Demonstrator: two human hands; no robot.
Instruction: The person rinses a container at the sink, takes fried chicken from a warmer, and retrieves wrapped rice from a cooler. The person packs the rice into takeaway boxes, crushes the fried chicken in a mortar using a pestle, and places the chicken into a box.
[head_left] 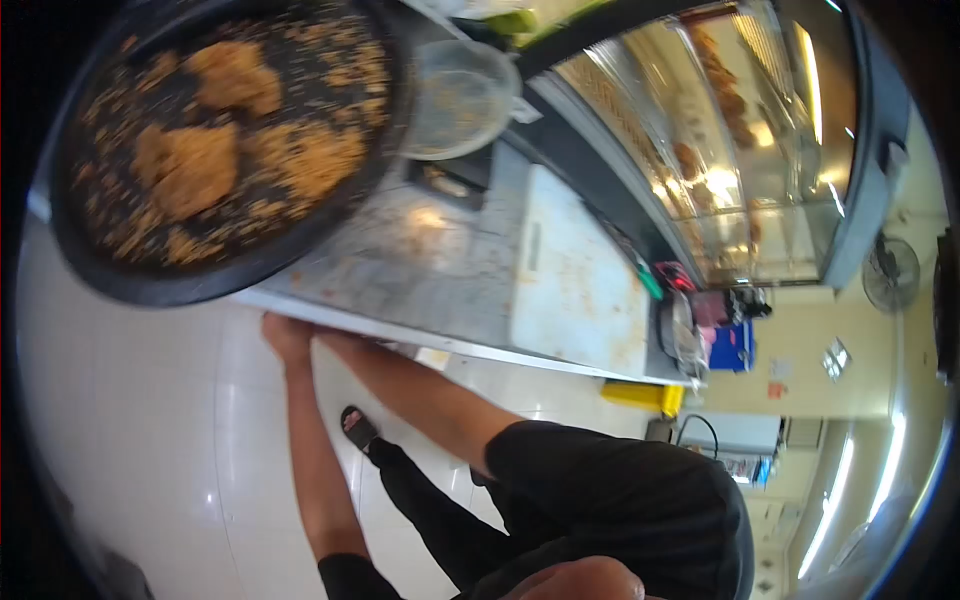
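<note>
1. Left hand (287, 336): at the near edge of the steel counter (425, 250), close to the rim of the dark round pan (215, 285). Fingers are not distinct; cannot tell how far they are open or whether they hold anything.
2. Right hand (328, 338): beside the left hand at the same edge, mostly obscured. Its opening and any hold cannot be told.
3. Dark round pan: over the far left end of the counter, as seen in the view. It contains browned, coated pieces (190, 170) and scattered loose crumbs (310, 160), both blurred.
4. Translucent bowl (460, 100): just beside the pan, with crumbs visible in it.
5. White cutting board (575, 280): lies flat on the counter, stained; a green handle (650, 281) is at its edge.
6. Glass display cabinet (720, 150): stands behind the board, lit, with browned food inside.
</note>
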